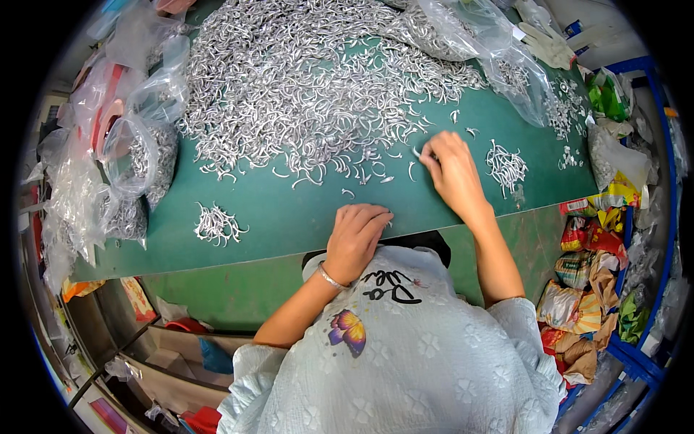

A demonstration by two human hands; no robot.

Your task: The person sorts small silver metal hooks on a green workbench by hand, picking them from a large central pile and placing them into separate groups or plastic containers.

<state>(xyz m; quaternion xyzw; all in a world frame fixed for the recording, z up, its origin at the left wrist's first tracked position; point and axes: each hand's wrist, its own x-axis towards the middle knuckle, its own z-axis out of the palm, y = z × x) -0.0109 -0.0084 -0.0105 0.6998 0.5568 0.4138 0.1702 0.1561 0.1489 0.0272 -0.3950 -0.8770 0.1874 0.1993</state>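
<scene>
A wide heap of small curved silver metal pieces [289,94] covers the far part of the green table. At the heap's near right edge, my right hand [452,173] is closed in a pinch, with one curved silver piece [416,152] at its fingertips. My left hand [354,242] is closed near the table's front edge, fingers curled; a tiny silvery bit shows by its fingertips, too small to name. One loose curved piece [348,193] lies just beyond it. Right of my right hand sits a small pile of curved pieces [506,168]; another small pile [217,225] lies at the left.
Clear plastic bags of silver pieces [155,155] crowd the table's left side. Another open bag [517,76] and scattered small pieces [564,108] lie at the far right, near a pale glove [547,45]. A blue shelf rack [643,354] with colourful packages [567,307] stands to the right.
</scene>
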